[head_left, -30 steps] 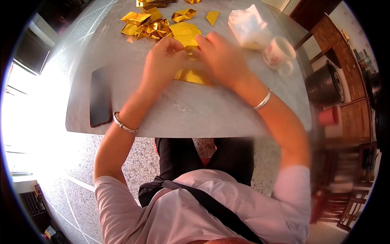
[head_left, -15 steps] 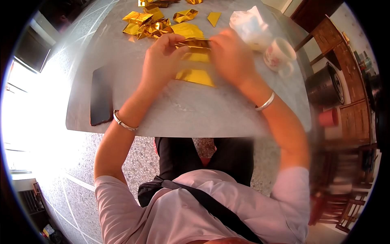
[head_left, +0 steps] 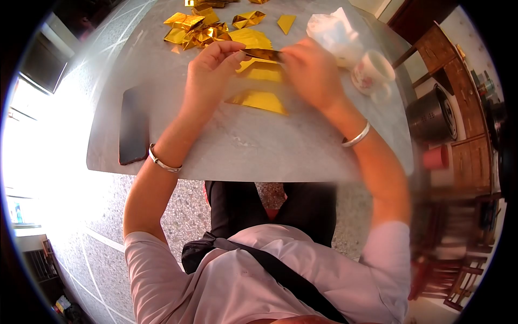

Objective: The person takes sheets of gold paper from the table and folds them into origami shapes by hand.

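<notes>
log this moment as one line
left hand: pinches gold piece | right hand: holds its other end | phone: at left | mug: at right

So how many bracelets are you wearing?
2. The left bracelet is around the arm below the left hand, and the right bracelet is around the arm below the right hand. I see no others.

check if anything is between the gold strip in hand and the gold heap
Yes: the left hand, holding the gold strip, and the gold sheet just beyond lie between strip and gold heap.
</notes>
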A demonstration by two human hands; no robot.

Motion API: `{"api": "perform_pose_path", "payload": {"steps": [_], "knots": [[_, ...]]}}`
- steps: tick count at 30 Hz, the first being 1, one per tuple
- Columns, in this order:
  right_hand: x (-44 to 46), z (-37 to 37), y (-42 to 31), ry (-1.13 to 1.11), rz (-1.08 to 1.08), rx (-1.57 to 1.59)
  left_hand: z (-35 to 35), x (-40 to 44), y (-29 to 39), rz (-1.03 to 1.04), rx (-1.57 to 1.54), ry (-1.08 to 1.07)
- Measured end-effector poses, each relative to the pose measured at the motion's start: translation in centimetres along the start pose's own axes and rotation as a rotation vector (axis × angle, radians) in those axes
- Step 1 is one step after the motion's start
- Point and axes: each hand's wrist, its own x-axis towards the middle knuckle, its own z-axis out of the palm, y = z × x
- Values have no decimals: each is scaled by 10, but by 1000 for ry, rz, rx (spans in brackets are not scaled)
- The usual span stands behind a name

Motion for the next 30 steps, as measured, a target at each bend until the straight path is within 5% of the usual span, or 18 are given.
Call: {"api": "perform_pose_path", "payload": {"steps": [11, 16, 24, 27, 30], "knots": [[8, -15, -1, -194, 107, 183, -5, 5, 0, 70, 185, 38], [16, -29, -13, -259, 357, 449, -10, 7, -3, 69, 172, 9], [24, -38, -13, 91, 710, 791, -12, 9, -3, 76, 257, 47], [25, -38, -10, 65, 682, 684, -11, 7, -1, -25, 544, 35], [17, -27, -6, -21, 301, 221, -7, 6, -5, 368, 628, 201]]}}
